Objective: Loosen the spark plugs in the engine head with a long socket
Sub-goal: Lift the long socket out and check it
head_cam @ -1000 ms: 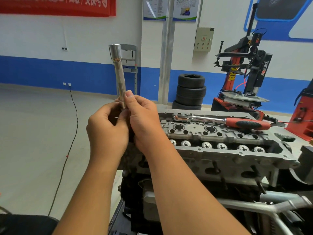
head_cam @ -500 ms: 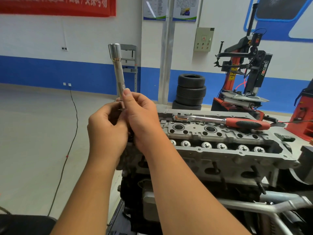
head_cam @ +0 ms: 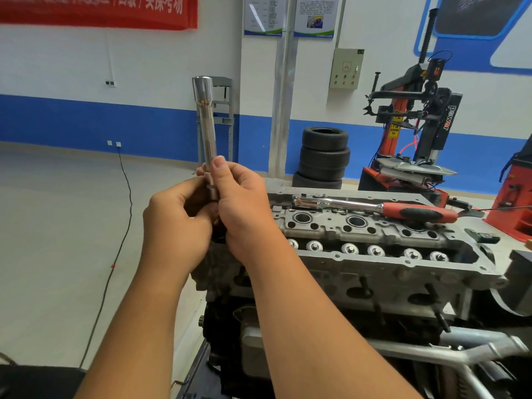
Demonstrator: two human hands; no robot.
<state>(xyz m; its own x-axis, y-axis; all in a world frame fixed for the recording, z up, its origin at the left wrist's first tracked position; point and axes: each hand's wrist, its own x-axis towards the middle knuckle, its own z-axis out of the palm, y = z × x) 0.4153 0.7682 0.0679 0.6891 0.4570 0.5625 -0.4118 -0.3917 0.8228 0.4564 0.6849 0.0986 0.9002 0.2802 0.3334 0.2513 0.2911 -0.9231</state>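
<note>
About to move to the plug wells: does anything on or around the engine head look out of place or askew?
Only one thing: the ratchet wrench lies loose across the engine head, near the open plug wells. Both hands hold the long socket upright, clear of the head.

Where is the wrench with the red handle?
In the head view, the ratchet wrench lies flat across the top of the engine head, right of both hands, its red handle pointing toward the tyre machine behind.
</note>
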